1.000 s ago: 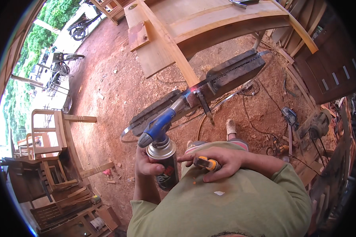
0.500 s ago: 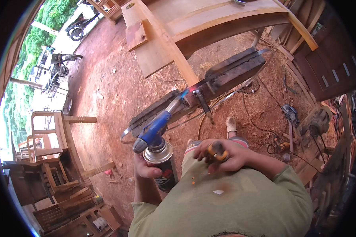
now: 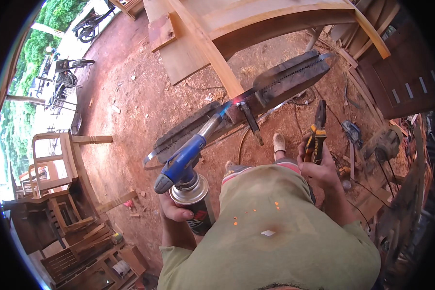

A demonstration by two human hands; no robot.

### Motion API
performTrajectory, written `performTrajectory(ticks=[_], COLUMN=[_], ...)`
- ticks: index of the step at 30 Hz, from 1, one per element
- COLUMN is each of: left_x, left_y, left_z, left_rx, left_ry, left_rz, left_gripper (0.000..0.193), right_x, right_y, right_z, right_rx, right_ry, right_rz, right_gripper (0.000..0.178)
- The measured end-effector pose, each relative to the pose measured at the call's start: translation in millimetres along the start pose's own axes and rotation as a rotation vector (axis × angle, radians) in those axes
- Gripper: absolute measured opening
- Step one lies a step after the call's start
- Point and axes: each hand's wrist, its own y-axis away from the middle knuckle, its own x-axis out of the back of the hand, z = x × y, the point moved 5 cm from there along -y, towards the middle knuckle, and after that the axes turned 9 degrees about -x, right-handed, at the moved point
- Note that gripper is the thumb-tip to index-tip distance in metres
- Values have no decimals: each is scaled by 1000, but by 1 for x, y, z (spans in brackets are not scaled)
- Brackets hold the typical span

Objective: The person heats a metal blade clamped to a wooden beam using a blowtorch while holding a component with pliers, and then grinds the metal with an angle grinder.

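My left hand is wrapped round the canister of a gas torch with a blue head. Its metal nozzle points away from me, and a blue flame plays on a small spot that glows red. That spot lies at the middle of a long dark metal jig, beside a short rod-like handle. A thin metal band shows at the jig's left end. Out to the right, my right hand grips pliers with black and yellow handles, jaws up and apart from the jig.
A wooden bench reaches up to the jig from beyond. Wooden chair frames stand at left, with motorbikes farther off. Cables and a blue power tool lie at right on the dirt floor, near a motor.
My right hand has swung from in front of my shirt out to the right, and the pliers now point upward. The torch stays aimed at the same spot, where the red glow shows more clearly.
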Motion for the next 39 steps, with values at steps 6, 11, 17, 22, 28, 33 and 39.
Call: performTrajectory(ticks=[6, 11, 17, 22, 28, 33, 39], left_x=[-29, -42, -63, -79, -80, -79, -83], left_y=[-25, -34, -51, -58, -59, -61, -61], left_z=[17, 23, 35, 43, 44, 44, 48], left_rx=[-55, -31, -97, -204, -76, -57, -93], left_ry=[-115, -200, -300, -375, -436, -522, -563], left_rz=[32, -4, -45, -137, -271, -339, -326], left_gripper=[90, 66, 49, 46, 46, 48, 50], right_x=[-1, -21, -26, -33, -30, -39, -55], right_y=[-4, -6, -15, -18, -27, -31, -36], right_z=[1, -10, -15, -27, -17, -29, -52], right_rx=[-103, -133, -159, -217, -289, -318, -258], right_ry=[30, 196, 415, 516, 591, 615, 714], right_rz=[4, -10, -45, -33, -154, -170, -193], right_gripper=[52, 58, 63, 59, 35, 37, 45])
